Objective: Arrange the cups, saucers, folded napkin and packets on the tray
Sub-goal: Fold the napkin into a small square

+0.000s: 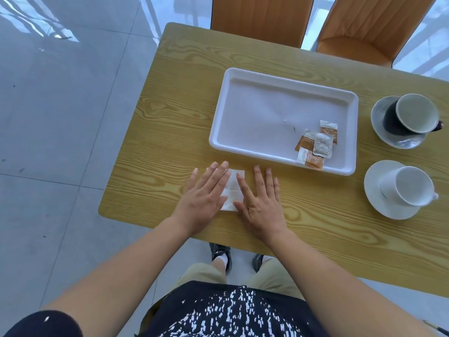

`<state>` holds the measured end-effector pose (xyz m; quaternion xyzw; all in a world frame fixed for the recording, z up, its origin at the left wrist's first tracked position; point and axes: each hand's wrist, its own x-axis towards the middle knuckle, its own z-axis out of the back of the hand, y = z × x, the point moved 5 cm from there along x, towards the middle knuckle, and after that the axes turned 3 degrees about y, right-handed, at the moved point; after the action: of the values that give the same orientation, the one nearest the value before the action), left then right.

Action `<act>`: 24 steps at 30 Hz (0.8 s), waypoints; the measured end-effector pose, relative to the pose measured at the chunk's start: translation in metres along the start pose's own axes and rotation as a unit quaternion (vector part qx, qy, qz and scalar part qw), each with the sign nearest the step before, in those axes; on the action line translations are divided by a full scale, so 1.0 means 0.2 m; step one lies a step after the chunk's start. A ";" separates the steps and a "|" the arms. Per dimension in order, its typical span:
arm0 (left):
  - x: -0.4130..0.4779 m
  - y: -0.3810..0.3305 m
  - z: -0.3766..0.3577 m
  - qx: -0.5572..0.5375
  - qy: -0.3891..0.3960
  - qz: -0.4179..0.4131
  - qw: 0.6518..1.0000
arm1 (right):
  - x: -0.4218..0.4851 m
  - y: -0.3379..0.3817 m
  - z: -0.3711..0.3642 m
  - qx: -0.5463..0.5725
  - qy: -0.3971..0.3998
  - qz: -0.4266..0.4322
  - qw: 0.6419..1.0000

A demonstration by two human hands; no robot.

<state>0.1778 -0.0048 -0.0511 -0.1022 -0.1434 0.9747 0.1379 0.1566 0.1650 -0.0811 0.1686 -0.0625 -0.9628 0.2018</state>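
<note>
A white folded napkin (pixel 233 188) lies on the wooden table (pixel 170 152), just in front of the white tray (pixel 255 113). My left hand (pixel 205 198) and my right hand (pixel 261 203) lie flat on the napkin's two sides, fingers spread, covering its edges. Several brown and white packets (pixel 315 147) lie in the tray's near right corner. To the right of the tray a dark cup (pixel 410 115) stands on a grey saucer (pixel 379 117). Nearer me, a white cup (pixel 408 186) stands on a white saucer (pixel 374 188).
Two orange chairs (pixel 262 18) stand at the table's far side. The table's left edge drops to a grey tiled floor (pixel 60 117). My legs and shoes show under the near edge.
</note>
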 end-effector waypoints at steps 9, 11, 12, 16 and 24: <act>0.02 0.11 -0.14 0.076 0.079 0.009 0.994 | 0.01 -0.01 -0.04 -0.024 -0.018 -0.013 0.999; -0.01 0.17 -0.13 0.084 0.078 0.018 0.993 | 0.01 -0.01 -0.04 -0.029 -0.014 -0.015 0.999; -0.03 0.21 -0.12 0.088 0.080 0.021 0.993 | 0.01 -0.01 -0.04 -0.031 -0.012 -0.016 0.999; -0.07 0.28 -0.10 0.083 0.089 0.030 0.992 | 0.01 0.00 -0.04 -0.030 0.004 -0.016 0.999; -0.09 0.30 -0.09 0.071 0.100 0.037 0.992 | 0.02 -0.01 -0.04 -0.038 0.030 -0.019 0.999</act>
<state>0.1835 -0.0614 -0.0832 -0.1941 -0.0552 0.9718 0.1219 0.1560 0.1644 -0.0898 0.1905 -0.0162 -0.9627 0.1913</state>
